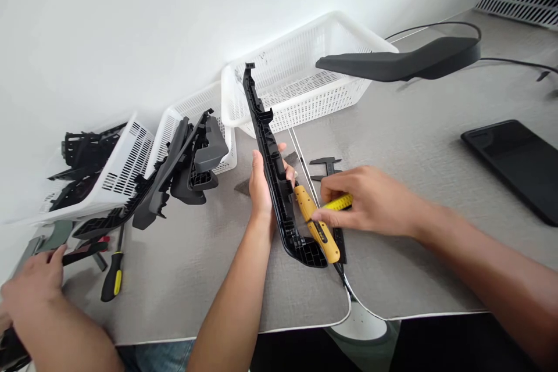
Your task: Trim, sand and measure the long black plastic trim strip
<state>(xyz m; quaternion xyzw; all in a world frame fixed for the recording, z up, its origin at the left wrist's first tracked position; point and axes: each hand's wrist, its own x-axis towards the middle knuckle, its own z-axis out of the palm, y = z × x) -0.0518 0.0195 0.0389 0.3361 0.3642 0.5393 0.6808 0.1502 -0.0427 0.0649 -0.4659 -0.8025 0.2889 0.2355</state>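
My left hand point(260, 187), palm up, is closed around a long black plastic trim piece point(271, 157), held upright at a tilt with its ribbed inner side showing. My right hand point(375, 200) grips a yellow tool with black markings point(339, 203); the fingers cover most of it, so its kind is unclear. Right below my right thumb lies an orange-yellow corded hand tool point(317, 225), beside the trim piece's lower part. A dark caliper point(328, 166) rests on the table, partly hidden behind my right hand and the corded tool.
A white basket point(318, 107) stands behind, with a dark curved trim piece point(405, 61) over its right side. Two more baskets point(126, 168) hold black parts at left. A phone point(514, 165) lies right. A co-worker's hand point(35, 282) holds a tool near a screwdriver point(114, 273).
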